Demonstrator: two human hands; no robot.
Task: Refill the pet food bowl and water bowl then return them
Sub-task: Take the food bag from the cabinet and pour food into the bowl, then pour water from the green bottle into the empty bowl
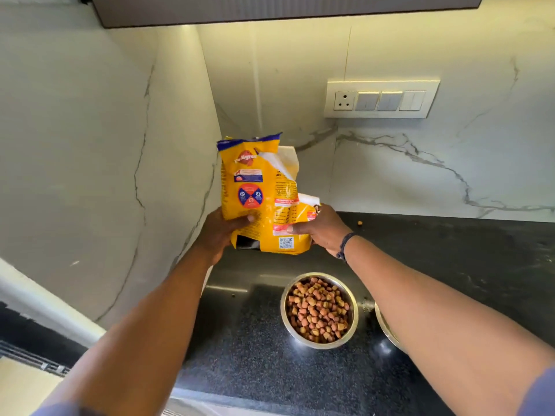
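A yellow pet food bag (258, 193) stands upright in the back left corner of the black counter, its top torn open. My left hand (220, 232) grips its lower left side, thumb across the front. My right hand (322, 228) grips its lower right side. In front of the bag sits a steel food bowl (285, 298) filled with brown kibble. A second steel bowl (383, 324) shows only as a rim to its right, mostly hidden under my right forearm; its contents are hidden.
The black granite counter (450, 265) runs to the right along a white marble backsplash. A stray kibble (359, 223) lies by the back wall. A switch panel with a socket (381, 99) is on the wall. A marble side wall (105, 175) closes the left.
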